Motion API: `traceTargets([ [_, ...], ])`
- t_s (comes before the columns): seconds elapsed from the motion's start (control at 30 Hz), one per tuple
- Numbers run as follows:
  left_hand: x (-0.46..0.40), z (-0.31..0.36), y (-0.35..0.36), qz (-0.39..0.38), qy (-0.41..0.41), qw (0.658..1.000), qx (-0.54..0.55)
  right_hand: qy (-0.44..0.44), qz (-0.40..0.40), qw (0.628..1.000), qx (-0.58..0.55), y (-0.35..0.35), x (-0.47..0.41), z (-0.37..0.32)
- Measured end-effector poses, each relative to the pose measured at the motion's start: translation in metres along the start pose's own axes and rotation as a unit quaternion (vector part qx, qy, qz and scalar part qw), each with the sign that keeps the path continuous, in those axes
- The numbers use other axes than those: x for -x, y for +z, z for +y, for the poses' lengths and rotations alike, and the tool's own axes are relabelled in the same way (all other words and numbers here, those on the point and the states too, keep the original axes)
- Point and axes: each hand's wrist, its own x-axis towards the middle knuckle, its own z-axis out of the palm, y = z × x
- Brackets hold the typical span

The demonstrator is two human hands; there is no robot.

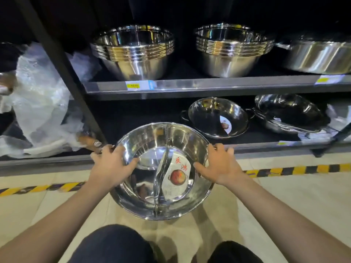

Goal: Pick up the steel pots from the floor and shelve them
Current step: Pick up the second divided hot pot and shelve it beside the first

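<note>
A wide steel pot [150, 198] with a curved divider down its middle and a paper label inside is held above the floor, just in front of the bottom shelf [266, 149]. My left hand [110, 164] grips its left rim, thumb inside the pot. On the opposite rim sits my right hand [218, 164], gripping the same way. Another divided pot [216, 118] with side handles stands on the bottom shelf behind it, and a stack of similar pots [288, 114] lies further right.
The upper shelf [209, 86] carries two stacks of steel bowls [134, 52] [229, 50] and a larger pot [319, 56]. Crumpled plastic wrap [41, 103] fills the bay to the left of a black upright post [62, 65]. Yellow-black tape [296, 169] lines the floor.
</note>
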Motion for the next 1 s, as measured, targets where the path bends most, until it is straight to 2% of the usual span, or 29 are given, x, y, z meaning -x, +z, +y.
traceTargets([
  [0.13, -0.044, -0.018, 0.037, 0.002, -0.004, 1.0, 0.015, 0.044, -0.016, 0.997, -0.069, 0.042, -0.043, -0.003],
  [0.47, -0.111, -0.037, 0.082, -0.022, -0.006, 0.999, 0.045, 0.025, -0.046, 0.998, -0.018, 0.087, -0.134, -0.007],
  [0.63, -0.127, -0.049, 0.1, 0.018, 0.013, 0.997, 0.068, 0.046, -0.044, 0.997, -0.047, 0.111, -0.164, -0.009],
  [0.73, -0.117, -0.05, 0.098, 0.028, 0.016, 0.994, 0.104, 0.042, -0.032, 0.997, -0.052, 0.116, -0.176, -0.01],
  [0.87, -0.066, -0.051, 0.104, 0.048, 0.104, 0.991, 0.073, 0.036, -0.031, 0.998, -0.047, 0.112, -0.193, -0.01],
  [1.0, -0.034, -0.05, 0.125, 0.026, 0.073, 0.994, 0.078, 0.035, -0.051, 0.997, -0.052, 0.11, -0.202, -0.011],
])
